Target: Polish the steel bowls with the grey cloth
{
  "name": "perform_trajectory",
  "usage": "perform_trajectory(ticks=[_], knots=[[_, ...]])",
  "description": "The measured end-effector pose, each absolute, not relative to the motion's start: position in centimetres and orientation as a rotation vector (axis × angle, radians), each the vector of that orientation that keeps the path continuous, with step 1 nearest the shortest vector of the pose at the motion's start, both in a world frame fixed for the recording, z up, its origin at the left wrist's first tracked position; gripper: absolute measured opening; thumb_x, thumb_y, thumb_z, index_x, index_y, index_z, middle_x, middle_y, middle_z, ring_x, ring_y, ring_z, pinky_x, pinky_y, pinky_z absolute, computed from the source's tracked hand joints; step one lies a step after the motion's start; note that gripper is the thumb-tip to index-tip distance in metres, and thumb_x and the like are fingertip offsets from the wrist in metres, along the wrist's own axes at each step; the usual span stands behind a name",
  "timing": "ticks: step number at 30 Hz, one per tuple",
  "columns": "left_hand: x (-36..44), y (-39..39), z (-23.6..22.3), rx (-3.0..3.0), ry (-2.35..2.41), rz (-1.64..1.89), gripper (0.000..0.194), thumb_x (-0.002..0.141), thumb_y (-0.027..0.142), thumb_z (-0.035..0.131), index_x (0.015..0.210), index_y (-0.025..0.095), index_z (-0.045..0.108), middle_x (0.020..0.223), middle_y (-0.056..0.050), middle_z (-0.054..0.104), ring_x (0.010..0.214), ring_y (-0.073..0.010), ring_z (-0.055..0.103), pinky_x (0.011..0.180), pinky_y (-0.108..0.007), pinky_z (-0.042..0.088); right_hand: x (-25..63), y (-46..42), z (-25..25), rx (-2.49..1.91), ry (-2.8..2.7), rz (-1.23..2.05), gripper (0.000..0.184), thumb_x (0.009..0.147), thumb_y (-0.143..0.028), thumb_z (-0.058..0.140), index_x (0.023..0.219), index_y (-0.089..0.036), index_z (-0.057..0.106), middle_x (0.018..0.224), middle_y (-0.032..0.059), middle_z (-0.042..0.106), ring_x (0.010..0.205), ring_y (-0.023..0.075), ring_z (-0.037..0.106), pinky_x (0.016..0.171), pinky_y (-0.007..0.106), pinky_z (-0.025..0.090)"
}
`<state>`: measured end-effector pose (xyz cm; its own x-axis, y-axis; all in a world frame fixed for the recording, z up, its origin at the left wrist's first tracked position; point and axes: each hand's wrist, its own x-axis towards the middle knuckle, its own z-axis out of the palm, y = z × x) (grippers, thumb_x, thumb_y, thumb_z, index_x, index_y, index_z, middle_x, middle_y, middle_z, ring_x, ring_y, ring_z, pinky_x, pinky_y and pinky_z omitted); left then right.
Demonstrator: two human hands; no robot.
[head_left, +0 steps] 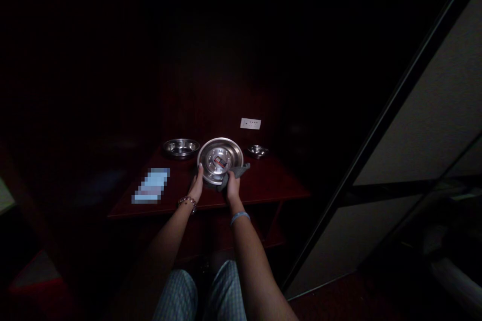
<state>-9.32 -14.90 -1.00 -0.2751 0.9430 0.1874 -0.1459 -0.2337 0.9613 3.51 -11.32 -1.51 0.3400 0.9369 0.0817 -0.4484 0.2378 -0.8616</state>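
A shiny steel bowl [220,159] with a label inside is tilted up toward me above a dark red table [263,183]. My left hand [196,185] grips its lower left rim, with a beaded bracelet on that wrist. My right hand [232,188] presses a grey cloth [238,172] against the bowl's lower right edge, fingers closed on the cloth; a pale blue band circles that wrist.
A second steel bowl [181,148] sits at the back left of the table and a small steel bowl [257,151] at the back right. A pale blurred flat item [151,186] lies left. A white wall socket [250,123] is behind. A sliding panel [414,135] stands right.
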Motion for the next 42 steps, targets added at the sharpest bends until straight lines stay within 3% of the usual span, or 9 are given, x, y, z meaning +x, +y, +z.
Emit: perform_trajectory(ticks=[3,5,12,25,42], knots=[[-9.1,-14.9,-0.9,1.133,1.183,1.644,0.054,0.09,0.058,0.072,0.122,0.015,0.075,0.131,-0.017,0.078,0.136,-0.0317,0.066,0.12,-0.044,0.044,3.5,-11.4,-1.5,-0.87,-0.722,1.06,0.023,0.073,-0.031,0.067,0.09,-0.017,0.075,0.087,0.0016,0.081,0.088,0.0207,0.073,0.081,0.026,0.056],[-9.0,-14.8,-0.8,1.172,1.212,1.644,0.046,0.084,0.045,0.08,0.115,0.013,0.077,0.127,-0.018,0.079,0.132,-0.0331,0.068,0.12,-0.046,0.045,3.6,-11.4,-1.5,-0.899,-0.714,1.057,0.023,0.073,-0.032,0.068,0.088,-0.017,0.076,0.086,0.0026,0.081,0.086,0.0216,0.073,0.078,0.026,0.055],[-9.1,-14.6,-1.0,1.168,1.29,1.654,0.03,0.082,0.027,0.075,0.109,0.012,0.078,0.121,-0.017,0.081,0.128,-0.0336,0.07,0.118,-0.049,0.047,3.5,-11.6,-1.4,-0.896,-0.766,1.052,0.022,0.076,-0.031,0.067,0.09,-0.017,0.075,0.085,0.0015,0.08,0.085,0.0205,0.073,0.079,0.026,0.054],[-9.0,-15.0,-0.8,1.163,1.283,1.656,0.023,0.082,0.027,0.072,0.101,0.016,0.08,0.113,-0.012,0.084,0.125,-0.0314,0.073,0.115,-0.045,0.051,3.7,-11.9,-1.6,-0.874,-0.803,1.053,0.022,0.076,-0.032,0.067,0.089,-0.016,0.076,0.086,0.003,0.082,0.085,0.0205,0.073,0.079,0.026,0.056],[-8.6,-16.2,0.6,1.093,1.313,1.614,0.026,0.088,0.021,0.063,0.109,0.017,0.077,0.127,-0.012,0.08,0.129,-0.0275,0.071,0.12,-0.043,0.046,3.5,-11.9,-1.4,-0.866,-0.85,1.002,0.022,0.075,-0.033,0.067,0.087,-0.017,0.075,0.084,0.0051,0.082,0.086,0.0224,0.074,0.076,0.027,0.056]])
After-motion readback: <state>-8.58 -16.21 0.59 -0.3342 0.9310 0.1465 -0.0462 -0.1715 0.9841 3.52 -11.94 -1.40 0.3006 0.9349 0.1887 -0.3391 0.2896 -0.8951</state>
